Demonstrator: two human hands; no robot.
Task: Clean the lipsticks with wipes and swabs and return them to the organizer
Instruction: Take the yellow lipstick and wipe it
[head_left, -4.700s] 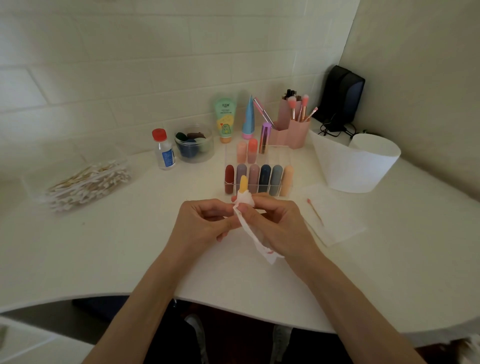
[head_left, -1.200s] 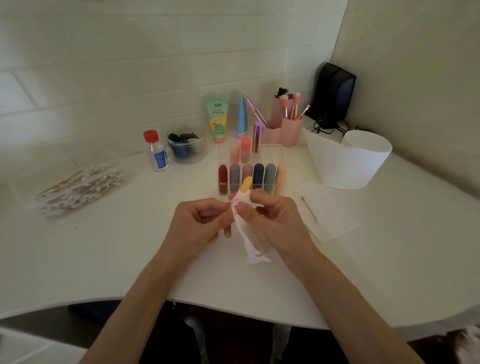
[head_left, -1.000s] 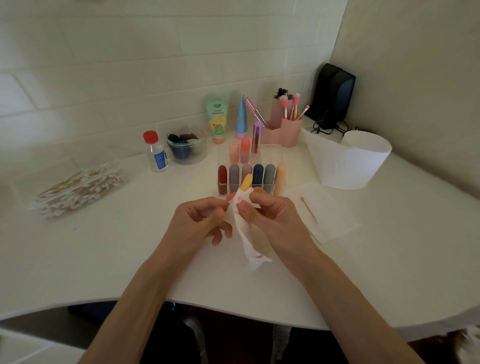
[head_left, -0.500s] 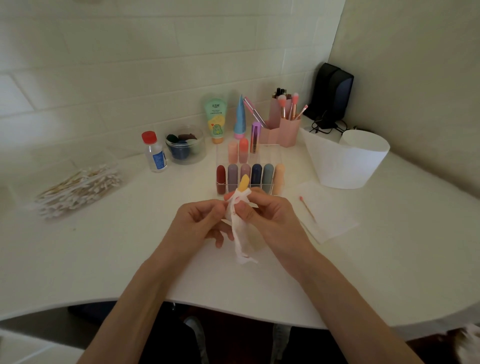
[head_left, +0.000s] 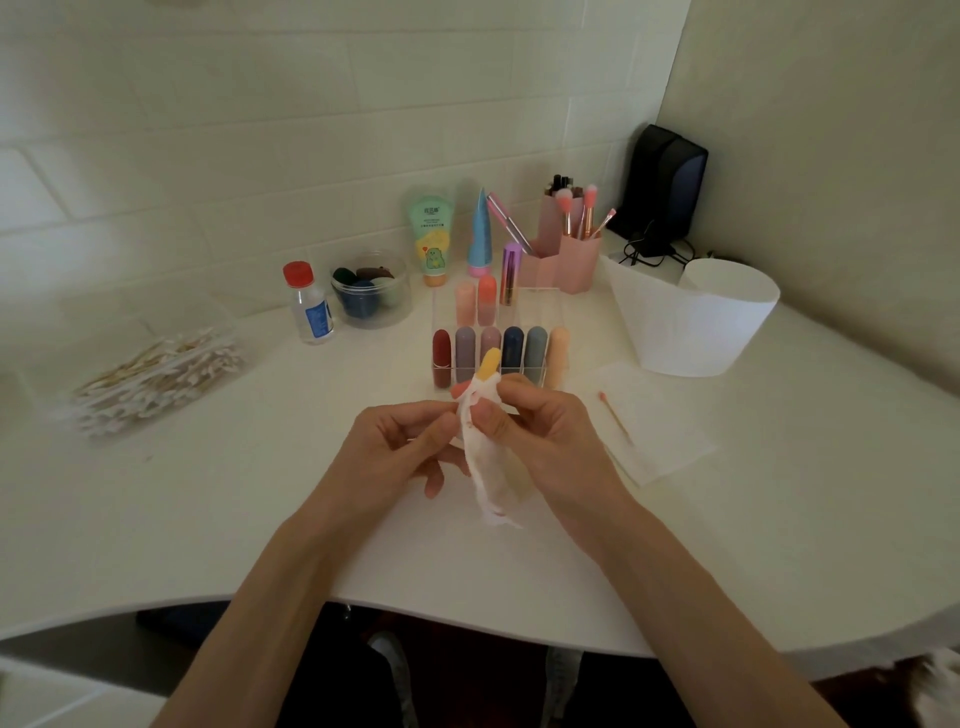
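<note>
The right hand's fingers pinch a stained white wipe wrapped round a yellow-capped lipstick. The left hand pinches the same bundle from the other side. Held above the table, the lipstick stands nearly upright, tip toward the clear acrylic organizer just beyond both hands.

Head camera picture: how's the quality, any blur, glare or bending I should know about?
Head view: wide-angle distortion bends the edge of the table and the lines of the wall tiles; light is dim and soft, corners darker, no hard glare; the left hand, right hand and wipe are sharp, the cotton swabs at the left edge look soft.
</note>
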